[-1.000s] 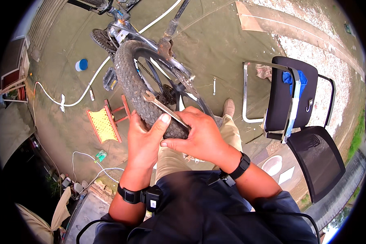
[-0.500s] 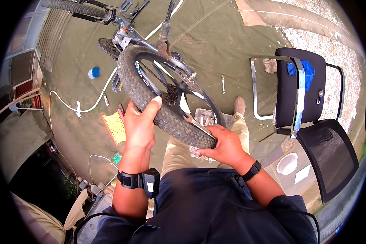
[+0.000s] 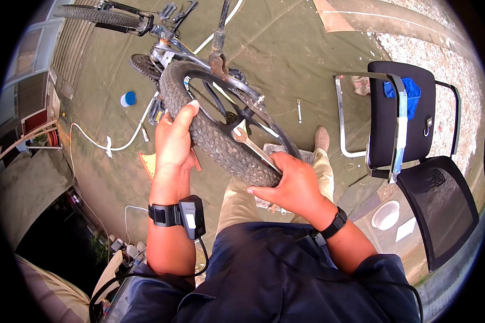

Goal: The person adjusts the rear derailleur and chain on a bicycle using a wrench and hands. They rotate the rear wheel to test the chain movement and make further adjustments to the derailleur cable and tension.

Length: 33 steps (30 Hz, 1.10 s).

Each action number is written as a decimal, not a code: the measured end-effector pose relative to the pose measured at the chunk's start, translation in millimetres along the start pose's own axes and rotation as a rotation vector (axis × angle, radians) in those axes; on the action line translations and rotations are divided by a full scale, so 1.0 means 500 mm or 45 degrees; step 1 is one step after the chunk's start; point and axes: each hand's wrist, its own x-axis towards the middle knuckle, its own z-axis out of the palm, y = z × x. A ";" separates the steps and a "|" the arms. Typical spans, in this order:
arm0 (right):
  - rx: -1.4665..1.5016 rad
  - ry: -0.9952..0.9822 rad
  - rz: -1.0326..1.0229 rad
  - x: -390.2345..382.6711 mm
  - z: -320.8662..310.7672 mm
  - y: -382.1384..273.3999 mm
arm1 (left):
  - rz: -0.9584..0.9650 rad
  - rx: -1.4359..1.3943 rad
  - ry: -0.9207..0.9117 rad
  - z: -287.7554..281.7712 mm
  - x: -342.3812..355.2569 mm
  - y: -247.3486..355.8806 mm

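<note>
Both my hands are on the rear wheel of a bicycle (image 3: pixel 240 83), whose knobby black tyre (image 3: pixel 215 153) faces me. My left hand (image 3: pixel 175 139) grips the tyre's left side, thumb laid over the tread. At the tyre's near end my right hand (image 3: pixel 297 183) is closed round a metal wrench (image 3: pixel 260 152) and rests against the rubber. The wrench's open jaw lies over the wheel, pointing up and left toward the hub. Behind the black spokes, the chain and sprockets are partly hidden.
An office chair (image 3: pixel 399 124) with a blue cloth (image 3: pixel 410 98) stands at right, near a white bowl (image 3: pixel 386 215). Another wrench (image 3: pixel 299 111) lies on the green ground sheet (image 3: pixel 275 59). At left are a blue-topped tub (image 3: pixel 128 98) and a white hose (image 3: pixel 126 146).
My left hand has slid left and slightly up with the tyre's edge. The spokes have turned. The wrench's jaw has shifted up and left, my right hand slightly up.
</note>
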 end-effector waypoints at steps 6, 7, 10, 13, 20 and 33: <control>-0.056 -0.003 -0.074 0.053 0.003 -0.040 | -0.018 0.067 0.037 -0.031 0.058 -0.006; -0.064 -0.007 -0.070 0.057 0.001 -0.045 | -0.017 0.044 0.032 -0.035 0.056 -0.008; -0.058 -0.029 -0.046 0.074 0.000 -0.061 | 0.012 -0.005 0.015 -0.058 0.043 -0.017; -0.099 -0.088 0.031 0.095 0.003 -0.098 | -0.102 -0.074 0.154 -0.123 0.031 -0.071; 0.090 0.021 0.035 0.133 0.039 -0.121 | -0.461 -0.065 0.143 -0.246 -0.008 -0.271; 0.027 -0.118 0.104 0.193 0.055 -0.172 | -0.547 -0.392 -0.126 -0.264 0.081 -0.501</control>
